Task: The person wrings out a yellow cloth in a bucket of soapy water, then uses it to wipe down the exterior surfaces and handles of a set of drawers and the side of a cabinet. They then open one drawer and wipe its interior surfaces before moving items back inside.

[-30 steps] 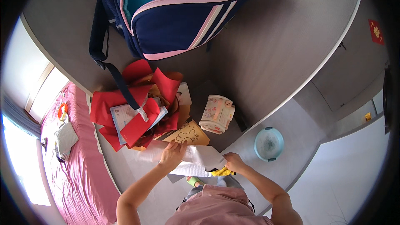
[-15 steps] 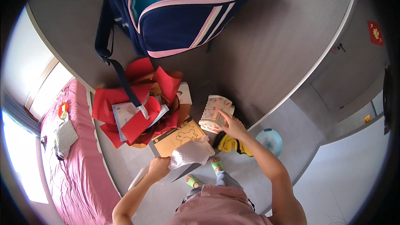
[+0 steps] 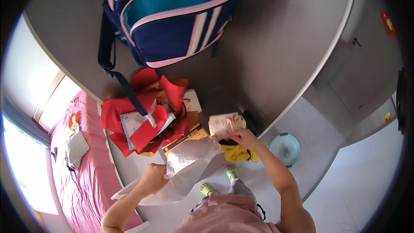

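My left hand point(image 3: 154, 177) is closed around a white, see-through crinkled plastic sheet point(image 3: 187, 157), part of which trails down past the wrist. The sheet spreads rightward to the curled fingers of my right hand point(image 3: 245, 139), which pinch its blurred far end. Just beyond that hand a white box with pink print point(image 3: 224, 124) sits on the dark tabletop. A yellow cloth item with black parts point(image 3: 237, 152) lies below the right fingers. Behind the sheet is a yellow-orange cardboard box point(image 3: 187, 139), partly covered by it.
Red wrapping paper point(image 3: 142, 80) with papers inside lies at the left of the dark table point(image 3: 276, 60). An open navy backpack point(image 3: 172, 39) stands at the back, its strap hanging onto the paper. A pale blue basin point(image 3: 285, 150) is on the floor at right; a pink bed point(image 3: 92, 164) at left.
The bunched sheet has opened out between my hands. My right hand has drawn back from the white box and its fingers have curled. My left hand has moved slightly nearer and left.
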Tool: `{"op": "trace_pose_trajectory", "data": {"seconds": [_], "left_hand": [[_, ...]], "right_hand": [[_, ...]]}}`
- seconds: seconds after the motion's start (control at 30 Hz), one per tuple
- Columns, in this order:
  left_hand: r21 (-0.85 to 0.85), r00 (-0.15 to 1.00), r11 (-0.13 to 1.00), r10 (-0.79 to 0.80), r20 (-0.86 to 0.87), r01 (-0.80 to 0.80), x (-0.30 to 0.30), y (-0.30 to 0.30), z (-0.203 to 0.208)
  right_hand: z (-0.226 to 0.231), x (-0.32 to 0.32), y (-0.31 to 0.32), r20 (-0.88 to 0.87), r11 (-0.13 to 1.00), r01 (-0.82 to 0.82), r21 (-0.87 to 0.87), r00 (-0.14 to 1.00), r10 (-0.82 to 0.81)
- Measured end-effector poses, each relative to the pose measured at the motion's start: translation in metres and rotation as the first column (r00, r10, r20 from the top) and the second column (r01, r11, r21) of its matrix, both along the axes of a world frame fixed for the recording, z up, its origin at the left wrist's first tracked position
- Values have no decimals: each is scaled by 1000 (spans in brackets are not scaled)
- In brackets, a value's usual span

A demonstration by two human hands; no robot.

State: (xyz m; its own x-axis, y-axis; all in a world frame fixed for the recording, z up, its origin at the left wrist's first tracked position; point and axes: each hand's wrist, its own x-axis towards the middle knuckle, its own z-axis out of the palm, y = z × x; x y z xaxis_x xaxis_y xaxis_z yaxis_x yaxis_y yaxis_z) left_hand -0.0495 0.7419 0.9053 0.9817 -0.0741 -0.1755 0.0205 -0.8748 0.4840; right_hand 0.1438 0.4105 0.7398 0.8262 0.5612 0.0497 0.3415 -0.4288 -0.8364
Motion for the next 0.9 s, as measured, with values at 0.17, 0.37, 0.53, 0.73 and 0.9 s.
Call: {"op": "trace_pose_trajectory", "data": {"seconds": [0.17, 0.37, 0.53, 0.73, 0.9], "left_hand": [[198, 963, 942, -269, -31, 269, 58, -42, 25], [224, 785, 760, -619, -36, 610, 140, -110, 24], [303, 517, 465, -848, -116, 832, 225, -182, 24], [388, 374, 279, -907, -194, 878, 291, -215, 12], [637, 48, -95, -978, -203, 765, 348, -216, -14]], "right_hand": [[23, -78, -105, -150, 986, 142, -93, 977, -155], [45, -156, -185, -245, 909, 400, -113, 876, -416], [42, -191, -218, -317, 754, 652, -80, 701, -639], [14, -203, -227, -394, 680, 733, -24, 618, -680], [3, -188, -228, -454, 692, 714, -104, 585, -672]]}}
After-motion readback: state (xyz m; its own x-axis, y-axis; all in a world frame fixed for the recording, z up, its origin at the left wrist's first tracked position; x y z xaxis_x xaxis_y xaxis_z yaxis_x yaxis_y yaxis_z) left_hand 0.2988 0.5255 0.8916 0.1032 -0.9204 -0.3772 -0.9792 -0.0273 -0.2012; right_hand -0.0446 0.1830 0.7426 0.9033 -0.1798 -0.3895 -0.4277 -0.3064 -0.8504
